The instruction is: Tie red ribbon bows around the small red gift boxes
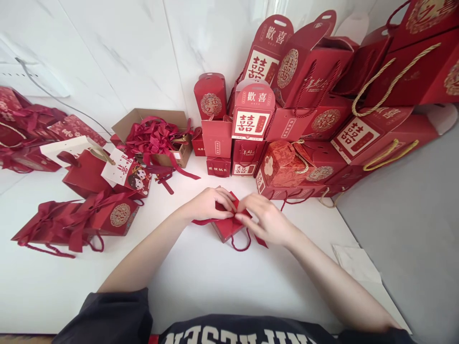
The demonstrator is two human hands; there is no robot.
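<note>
Closest to me is the person's dark shirt (236, 329), one garment with pale lettering across the chest. Beyond it spreads one white tabletop (279, 286), the biggest thing here. Along its far right side rises a stack of red boxes (317, 119), more than ten of them, though they overlap too much for me to count exactly; at least two have upright rounded tops over white squares. On the left, a low cluster of tied boxes (107, 215) shows two ribbon bows at its near side. Behind them and towards the middle sits one open brown carton (182, 153), heaped with loose ribbons (154, 136) that I can't number.

Then come two bare hands, the left hand (211, 203) and the right hand (267, 220), facing each other with thumbs and fingertips pinching the middle of one red ribbon (261, 242). Under them, on the table in front of the stack, is one small red box (226, 230). It sits turned askew, one corner pointing back towards the person; the hands cover too much for me to tell its long axis. Smallest of all, one cord loop (242, 249) curves out from its near side.
</note>
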